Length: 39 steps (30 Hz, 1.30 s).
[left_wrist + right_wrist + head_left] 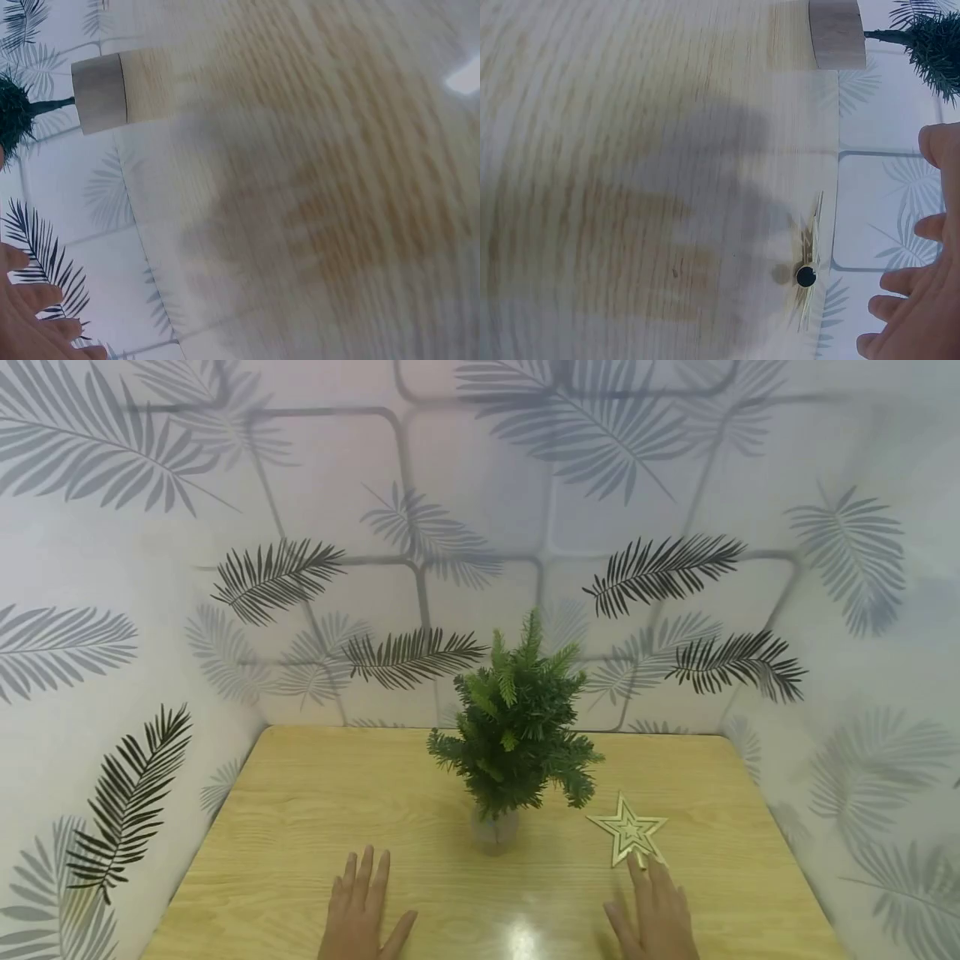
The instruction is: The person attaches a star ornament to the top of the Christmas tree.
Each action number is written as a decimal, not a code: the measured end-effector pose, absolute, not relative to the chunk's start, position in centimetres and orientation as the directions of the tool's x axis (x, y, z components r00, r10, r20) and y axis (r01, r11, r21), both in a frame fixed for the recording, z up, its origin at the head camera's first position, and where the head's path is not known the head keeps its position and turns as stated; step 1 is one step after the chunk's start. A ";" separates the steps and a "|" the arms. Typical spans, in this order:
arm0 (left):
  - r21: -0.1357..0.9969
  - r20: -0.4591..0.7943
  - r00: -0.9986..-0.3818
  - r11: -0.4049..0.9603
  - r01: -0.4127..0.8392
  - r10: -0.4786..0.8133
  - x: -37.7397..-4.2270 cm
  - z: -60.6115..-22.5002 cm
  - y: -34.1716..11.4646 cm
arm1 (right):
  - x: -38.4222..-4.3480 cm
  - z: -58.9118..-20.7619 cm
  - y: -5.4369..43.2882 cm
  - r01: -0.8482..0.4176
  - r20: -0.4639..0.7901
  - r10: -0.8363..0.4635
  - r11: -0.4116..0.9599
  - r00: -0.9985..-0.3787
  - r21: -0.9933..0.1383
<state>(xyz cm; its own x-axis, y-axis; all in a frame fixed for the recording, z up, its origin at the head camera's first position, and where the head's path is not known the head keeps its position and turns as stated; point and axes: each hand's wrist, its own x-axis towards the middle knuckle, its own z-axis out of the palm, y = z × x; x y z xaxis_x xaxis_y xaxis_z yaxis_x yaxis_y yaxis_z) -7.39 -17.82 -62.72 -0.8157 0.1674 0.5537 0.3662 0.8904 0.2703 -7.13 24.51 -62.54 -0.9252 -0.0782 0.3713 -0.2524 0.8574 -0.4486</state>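
A small artificial pine tree stands upright on the table, its round base seen side-on as a greyish block in the left wrist view. To its right lies a gold star with nested outlines. The right wrist view shows this star edge-on, with a dark round tube opening facing the camera. My left hand, fingers extended and holding nothing, is left of the tree at the near side. My right hand is held above the table with spread fingers; its fingertips overlap the star's lower edge in the head view.
The light wood-grain table reaches back to a pale wall printed with dark and grey leaves. Similar leaf-patterned walls flank it left and right. A bright light reflection shows on the tabletop between the hands.
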 end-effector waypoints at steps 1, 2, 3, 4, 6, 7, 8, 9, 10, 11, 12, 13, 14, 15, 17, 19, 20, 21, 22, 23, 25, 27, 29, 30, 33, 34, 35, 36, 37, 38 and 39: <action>0.280 0.568 -0.805 0.879 0.386 0.172 -7.6 -62.7 -17.7 | -7.2 -62.6 24.6 -0.260 0.383 -0.078 0.854 -0.921 -0.451; 0.290 0.583 -0.793 0.866 0.408 0.178 -7.7 -62.6 -17.5 | -7.3 -62.6 24.6 -0.267 0.395 -0.078 0.853 -0.915 -0.449; 0.296 0.597 -0.781 0.854 0.427 0.184 -7.9 -62.5 -17.3 | -7.3 -62.6 24.7 -0.273 0.406 -0.078 0.851 -0.911 -0.448; 0.299 0.611 -0.769 0.844 0.445 0.189 -8.0 -62.4 -17.1 | -7.4 -62.6 24.7 -0.274 0.412 -0.075 0.850 -0.908 -0.450; 0.310 0.633 -0.750 0.825 0.473 0.193 -8.2 -62.0 -16.7 | -7.5 -62.6 24.8 -0.273 0.420 -0.063 0.843 -0.905 -0.463; 0.316 0.642 -0.742 0.816 0.485 0.193 -8.3 -61.8 -16.4 | -7.5 -62.6 24.8 -0.271 0.424 -0.057 0.844 -0.904 -0.464; 0.323 0.647 -0.738 0.808 0.494 0.192 -8.3 -61.5 -16.2 | -7.6 -62.6 24.8 -0.262 0.425 -0.047 0.845 -0.904 -0.465; 0.325 0.652 -0.734 0.804 0.498 0.191 -8.3 -61.2 -15.9 | -7.7 -62.5 24.9 -0.253 0.427 -0.034 0.847 -0.903 -0.468; 0.330 0.657 -0.729 0.797 0.506 0.191 -8.2 -60.9 -15.7 | -7.7 -62.4 24.8 -0.237 0.426 -0.019 0.852 -0.905 -0.467; 0.337 0.662 -0.726 0.790 0.512 0.187 -8.1 -60.6 -15.4 | -7.8 -62.4 24.8 -0.215 0.421 0.000 0.859 -0.907 -0.465; 0.344 0.668 -0.722 0.784 0.517 0.182 -7.9 -60.3 -15.2 | -7.8 -62.3 24.8 -0.192 0.416 0.020 0.866 -0.909 -0.461; 0.352 0.672 -0.719 0.778 0.521 0.177 -7.8 -60.0 -14.9 | -7.8 -62.2 24.7 -0.161 0.401 0.044 0.871 -0.915 -0.464; 0.360 0.679 -0.714 0.770 0.526 0.171 -7.6 -59.7 -14.7 | -7.9 -62.1 24.7 -0.131 0.384 0.069 0.872 -0.921 -0.471; 0.368 0.685 -0.710 0.763 0.531 0.163 -7.6 -59.4 -14.5 | -7.9 -62.0 24.6 -0.100 0.366 0.092 0.876 -0.926 -0.473; 0.390 0.700 -0.698 0.737 0.551 0.152 -7.6 -58.9 -14.0 | -8.1 -61.9 24.7 -0.038 0.329 0.139 0.878 -0.934 -0.477; 0.410 0.704 -0.695 0.714 0.567 0.148 -7.9 -58.1 -13.5 | -8.4 -61.8 24.9 0.002 0.314 0.175 0.876 -0.933 -0.483; 0.418 0.703 -0.696 0.705 0.573 0.148 -8.1 -57.7 -13.2 | -8.6 -61.7 25.0 0.020 0.306 0.192 0.874 -0.933 -0.485; 0.426 0.702 -0.697 0.698 0.576 0.148 -8.3 -57.3 -12.9 | -8.7 -61.6 25.1 0.035 0.302 0.204 0.875 -0.931 -0.483; 0.433 0.702 -0.696 0.687 0.583 0.149 -8.6 -56.9 -12.5 | -8.8 -61.5 25.3 0.045 0.297 0.213 0.873 -0.931 -0.485; 0.439 0.698 -0.700 0.681 0.585 0.151 -8.8 -56.5 -12.2 | -9.0 -61.4 25.4 0.052 0.294 0.220 0.870 -0.930 -0.489; 0.442 0.710 -0.687 0.662 0.605 0.155 -9.2 -55.8 -11.5 | -9.2 -61.1 25.6 0.059 0.288 0.225 0.870 -0.931 -0.489; 0.436 0.732 -0.662 0.637 0.636 0.161 -9.5 -55.1 -10.9 | -9.5 -60.9 25.6 0.049 0.297 0.217 0.873 -0.930 -0.485; 0.424 0.756 -0.632 0.609 0.670 0.168 -9.7 -54.5 -10.2 | -9.7 -60.7 25.6 0.040 0.308 0.214 0.873 -0.927 -0.486; 0.420 0.766 -0.620 0.598 0.683 0.170 -9.9 -54.2 -9.9 | -9.8 -60.6 25.6 0.034 0.316 0.211 0.875 -0.925 -0.483; 0.406 0.793 -0.586 0.570 0.714 0.169 -10.3 -53.3 -9.1 | -10.0 -60.5 25.6 0.055 0.283 0.222 0.866 -0.933 -0.497; 0.400 0.803 -0.573 0.562 0.724 0.166 -10.5 -53.0 -8.8 | -10.2 -60.5 25.7 0.073 0.253 0.229 0.860 -0.940 -0.505; 0.393 0.814 -0.559 0.555 0.733 0.161 -10.7 -52.7 -8.6 | -10.3 -60.6 25.7 0.093 0.221 0.235 0.853 -0.947 -0.513; 0.385 0.826 -0.542 0.550 0.741 0.153 -10.9 -52.4 -8.3 | -10.4 -60.6 25.8 0.110 0.188 0.239 0.848 -0.953 -0.519; 0.372 0.841 -0.521 0.543 0.753 0.145 -11.1 -52.1 -8.1 | -10.6 -60.7 25.9 0.132 0.151 0.244 0.842 -0.958 -0.523; 0.362 0.854 -0.502 0.536 0.762 0.137 -11.3 -51.8 -7.8 | -10.7 -60.7 26.0 0.153 0.118 0.250 0.836 -0.961 -0.527; 0.356 0.863 -0.489 0.532 0.768 0.129 -11.5 -51.6 -7.5 | -10.9 -60.8 26.1 0.163 0.103 0.253 0.835 -0.962 -0.526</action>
